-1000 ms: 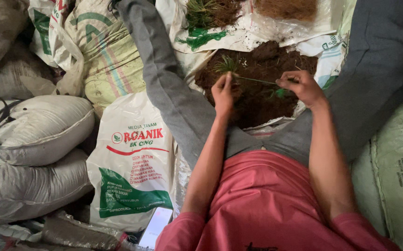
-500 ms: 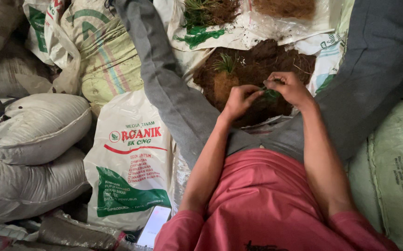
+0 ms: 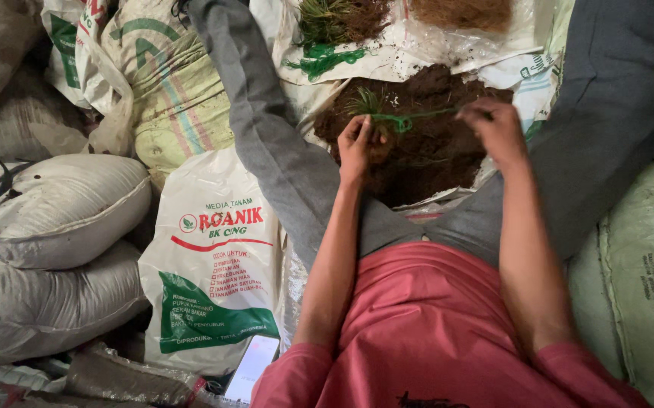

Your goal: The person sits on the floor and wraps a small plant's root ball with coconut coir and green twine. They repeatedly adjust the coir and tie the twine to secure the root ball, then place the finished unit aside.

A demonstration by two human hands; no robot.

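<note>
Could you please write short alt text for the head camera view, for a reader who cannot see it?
Seen from above, a seated person's left hand and right hand pull a green string taut over a pile of dark soil, the left hand gripping a small grassy seedling. Filled sacks and a printed white bag lie to the left.

One camera only, worn on the head of a seated person and aimed almost straight down over their own body. The red shirt (image 3: 433, 325) fills the bottom middle of the view, very near the lens. Both forearms stretch away up the picture to the left hand (image 3: 359, 143) and right hand (image 3: 497, 130), at arm's length over a heap of dark soil (image 3: 425, 151) between the grey trouser legs (image 3: 266, 136). Sacks (image 3: 55, 211) crowd the left edge, another sack (image 3: 640, 272) the right. There is no second view to share anything with
</note>
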